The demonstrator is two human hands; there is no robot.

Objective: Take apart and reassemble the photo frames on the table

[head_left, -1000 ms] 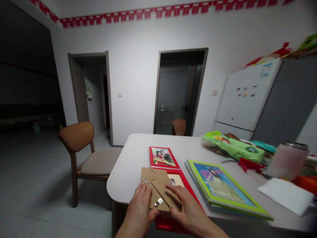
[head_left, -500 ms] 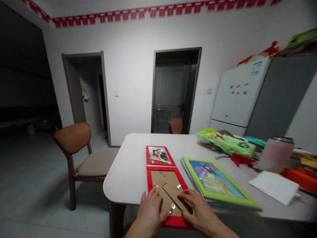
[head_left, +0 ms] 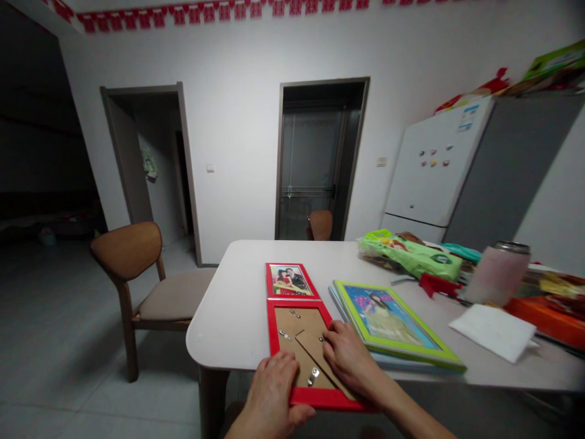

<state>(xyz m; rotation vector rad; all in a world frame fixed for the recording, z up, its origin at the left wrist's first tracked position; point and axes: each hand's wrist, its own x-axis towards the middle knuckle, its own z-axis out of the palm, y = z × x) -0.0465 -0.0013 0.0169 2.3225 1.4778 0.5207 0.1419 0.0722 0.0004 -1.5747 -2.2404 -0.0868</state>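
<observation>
Red frame (head_left: pixel 297 303): face down at the 6 o'clock edge of the white surface (head_left: pixel 233 311), brown backing board (head_left: pixel 299 329) up.
Left hand (head_left: pixel 273 390): on the frame's 7 o'clock corner; fingers (head_left: pixel 283 364) together and flat on the board, thumb along the near rim.
Right hand (head_left: pixel 350 360): on the frame's 4 o'clock side; fingers (head_left: pixel 329 341) bent, close together, tips pressed on the board by the rim.
Metal clip (head_left: pixel 313 376): on the board between the two hands.
Small photo frame (head_left: pixel 289 280): at 12 o'clock of the red frame, touching it.
Green frame (head_left: pixel 393 320): at 3 o'clock, just beside the right hand.
</observation>
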